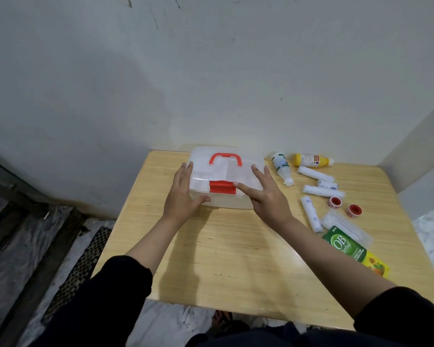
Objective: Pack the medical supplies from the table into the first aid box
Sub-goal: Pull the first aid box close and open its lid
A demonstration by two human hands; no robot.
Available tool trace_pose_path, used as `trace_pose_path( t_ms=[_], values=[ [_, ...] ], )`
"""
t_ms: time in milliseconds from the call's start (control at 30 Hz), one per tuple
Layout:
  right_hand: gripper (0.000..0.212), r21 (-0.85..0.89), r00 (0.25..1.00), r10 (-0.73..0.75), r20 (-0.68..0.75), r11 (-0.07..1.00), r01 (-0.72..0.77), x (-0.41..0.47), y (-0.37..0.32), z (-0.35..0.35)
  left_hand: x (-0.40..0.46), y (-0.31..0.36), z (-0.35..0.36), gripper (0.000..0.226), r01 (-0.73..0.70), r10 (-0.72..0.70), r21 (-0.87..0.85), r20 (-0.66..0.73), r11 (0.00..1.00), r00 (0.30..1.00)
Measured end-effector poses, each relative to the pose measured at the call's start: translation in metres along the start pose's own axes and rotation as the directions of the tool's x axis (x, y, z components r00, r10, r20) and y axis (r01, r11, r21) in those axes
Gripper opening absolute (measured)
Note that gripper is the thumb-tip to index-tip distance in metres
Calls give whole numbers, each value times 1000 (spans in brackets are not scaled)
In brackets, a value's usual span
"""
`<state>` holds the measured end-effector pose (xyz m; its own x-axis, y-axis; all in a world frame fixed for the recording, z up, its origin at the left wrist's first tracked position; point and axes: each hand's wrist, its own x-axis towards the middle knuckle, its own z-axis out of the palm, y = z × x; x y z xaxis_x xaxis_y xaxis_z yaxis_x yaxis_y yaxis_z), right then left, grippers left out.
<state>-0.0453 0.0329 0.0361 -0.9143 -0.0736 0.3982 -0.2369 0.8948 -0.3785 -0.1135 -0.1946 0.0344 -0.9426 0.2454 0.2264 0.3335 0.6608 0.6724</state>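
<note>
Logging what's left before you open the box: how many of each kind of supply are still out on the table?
Bottles: 2 (white with green label, yellow)
White bandage rolls: 4 ()
Red tape rolls: 2 ()
Clear cotton swab pack: 1
Green herbal sachet: 1
Total: 10, all lying right of the closed first aid box.

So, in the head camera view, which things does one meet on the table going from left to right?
left hand → first aid box with its red latch → right hand → white bottle → yellow bottle → red tape roll. The bandage rolls and packets overlap in order, so I leave them out.
</note>
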Motion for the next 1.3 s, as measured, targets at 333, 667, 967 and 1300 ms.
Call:
trace_pose_path(
  t_ms=[333, 667, 967, 1300],
  values=[
    [93, -151, 986, -106, 131, 981, 125, -2, 8, -8, 1, -6, 2, 100, 8, -8, 4, 14, 1000, 1000],
    [37, -56, 997, -76, 12, 995, 77, -3, 2, -3, 2, -8, 4, 96, -11, 11, -11, 3, 1000, 1000],
    [38, -54, 993, -83, -85, 995, 79, 1, 3, 7, 1, -8, 5, 94, -2, 2, -28, 2, 1000, 1000],
    [31, -9, 989, -36, -143, 999, 35, 6, 4, 4, 4, -4, 7, 105, 6, -6, -54, 1, 999, 1000]
  ],
)
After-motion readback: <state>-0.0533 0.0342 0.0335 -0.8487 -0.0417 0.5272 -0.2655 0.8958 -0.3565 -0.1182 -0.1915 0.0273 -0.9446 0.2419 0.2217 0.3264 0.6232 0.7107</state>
